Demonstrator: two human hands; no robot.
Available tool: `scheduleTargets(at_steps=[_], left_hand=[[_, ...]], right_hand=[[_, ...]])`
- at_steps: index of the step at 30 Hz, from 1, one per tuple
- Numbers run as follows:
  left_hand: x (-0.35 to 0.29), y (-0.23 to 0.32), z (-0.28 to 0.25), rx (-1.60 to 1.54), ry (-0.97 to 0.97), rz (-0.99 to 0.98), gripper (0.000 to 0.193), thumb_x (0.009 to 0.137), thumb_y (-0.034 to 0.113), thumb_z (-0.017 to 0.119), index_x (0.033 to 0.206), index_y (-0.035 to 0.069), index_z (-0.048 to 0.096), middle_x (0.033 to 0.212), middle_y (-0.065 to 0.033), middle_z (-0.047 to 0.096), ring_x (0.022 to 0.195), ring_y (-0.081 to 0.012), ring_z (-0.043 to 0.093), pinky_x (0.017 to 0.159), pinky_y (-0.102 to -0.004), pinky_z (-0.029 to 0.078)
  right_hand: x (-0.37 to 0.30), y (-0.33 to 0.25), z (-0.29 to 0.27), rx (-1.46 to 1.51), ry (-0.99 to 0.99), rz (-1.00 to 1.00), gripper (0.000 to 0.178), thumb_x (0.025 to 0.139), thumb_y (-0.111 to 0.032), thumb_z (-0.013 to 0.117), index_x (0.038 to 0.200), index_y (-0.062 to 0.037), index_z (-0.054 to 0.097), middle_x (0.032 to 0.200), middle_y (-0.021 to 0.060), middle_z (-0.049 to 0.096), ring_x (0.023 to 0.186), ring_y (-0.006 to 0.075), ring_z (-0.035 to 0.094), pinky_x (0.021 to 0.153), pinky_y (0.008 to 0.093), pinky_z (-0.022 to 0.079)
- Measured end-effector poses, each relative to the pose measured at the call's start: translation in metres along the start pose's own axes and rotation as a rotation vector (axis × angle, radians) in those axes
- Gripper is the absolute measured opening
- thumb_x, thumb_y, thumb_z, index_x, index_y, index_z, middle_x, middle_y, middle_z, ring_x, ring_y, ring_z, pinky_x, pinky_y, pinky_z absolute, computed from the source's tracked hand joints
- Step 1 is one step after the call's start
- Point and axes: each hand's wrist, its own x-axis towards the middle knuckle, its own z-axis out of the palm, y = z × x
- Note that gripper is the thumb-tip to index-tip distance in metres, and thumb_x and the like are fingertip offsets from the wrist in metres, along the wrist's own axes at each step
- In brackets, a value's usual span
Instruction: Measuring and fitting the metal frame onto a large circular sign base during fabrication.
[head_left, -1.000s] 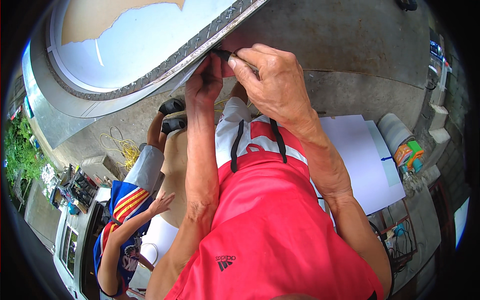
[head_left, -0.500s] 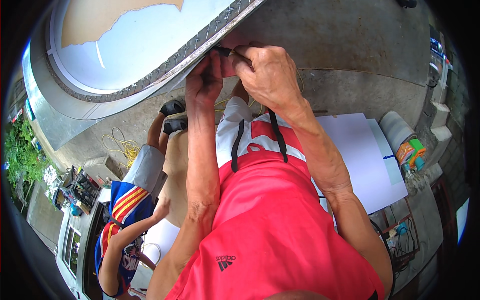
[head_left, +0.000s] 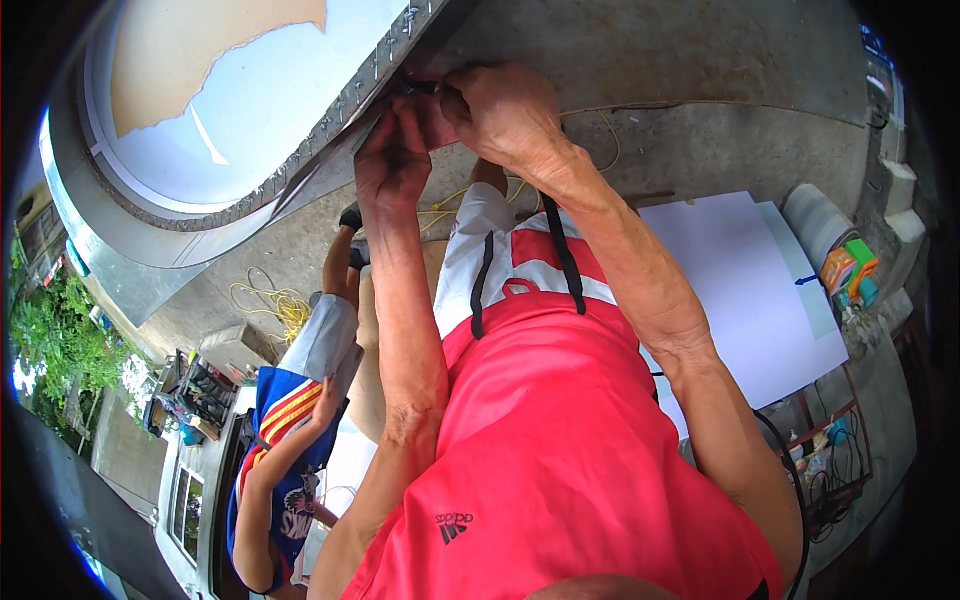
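Note:
A large panel with a rounded corner (head_left: 270, 110) lies at the far left, its dark rim (head_left: 340, 115) studded with several small metal pins. Just below that rim my left hand (head_left: 393, 160) is raised with its fingers bent together; what they pinch is hidden. My right hand (head_left: 508, 115) is closed to the right of it, around the end of a small dark tool (head_left: 420, 87) whose other end points at the rim. Most of the tool is covered by my fingers, so its kind does not show.
A torn tan sheet (head_left: 200, 60) rests on the panel. To my left a person in a blue jersey (head_left: 290, 410) stands close by. Yellow cord (head_left: 285, 312) lies on the concrete floor. On my right are a white board (head_left: 745, 300) and a grey roll (head_left: 820, 220).
My view has shifted, and both hands now appear slightly higher, still by the panel's rim. The dark tool stays at my right hand. The other person's arm has moved up toward their waist.

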Motion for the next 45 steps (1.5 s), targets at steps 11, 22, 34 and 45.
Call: scheduleTargets(at_steps=[11, 22, 34, 45], left_hand=[[-0.010, -0.009, 0.016, -0.042, 0.063, -0.022, 0.019, 0.091, -0.006, 0.054, 0.109, -0.006, 0.060, 0.107, -0.0194, 0.061, 0.099, -0.0280, 0.065, 0.086, -0.0377, 0.061], [-0.011, -0.011, 0.014, -0.079, 0.072, -0.031, 0.021, 0.090, -0.005, 0.053, 0.110, -0.008, 0.058, 0.108, -0.0209, 0.065, 0.102, -0.0309, 0.065, 0.089, -0.0400, 0.059], [-0.008, -0.014, 0.009, -0.004, 0.041, 0.039, 0.026, 0.090, -0.004, 0.052, 0.116, -0.005, 0.058, 0.111, -0.0205, 0.062, 0.100, -0.0289, 0.066, 0.088, -0.0383, 0.059], [-0.003, -0.009, 0.004, 0.045, -0.036, 0.023, 0.019, 0.090, -0.003, 0.052, 0.107, -0.007, 0.059, 0.106, -0.0189, 0.064, 0.099, -0.0288, 0.065, 0.088, -0.0364, 0.059]], right_hand=[[-0.025, 0.000, 0.004, 0.281, 0.052, 0.114, 0.018, 0.087, -0.022, 0.060, 0.091, -0.0079, 0.071, 0.074, 0.0168, 0.068, 0.069, 0.0369, 0.066, 0.065, 0.0455, 0.054], [-0.019, 0.000, 0.006, 0.145, 0.074, 0.071, 0.018, 0.085, -0.023, 0.063, 0.089, -0.0088, 0.073, 0.073, 0.0158, 0.068, 0.068, 0.0365, 0.067, 0.062, 0.0453, 0.054], [-0.009, -0.002, -0.012, 0.081, -0.114, 0.117, 0.023, 0.082, -0.013, 0.060, 0.101, -0.0084, 0.071, 0.093, 0.0145, 0.069, 0.083, 0.0356, 0.066, 0.074, 0.0422, 0.053], [-0.006, -0.029, -0.038, 0.231, -0.048, 0.077, 0.019, 0.081, -0.020, 0.062, 0.077, -0.0022, 0.068, 0.071, 0.0217, 0.064, 0.067, 0.0400, 0.064, 0.064, 0.0469, 0.052]])
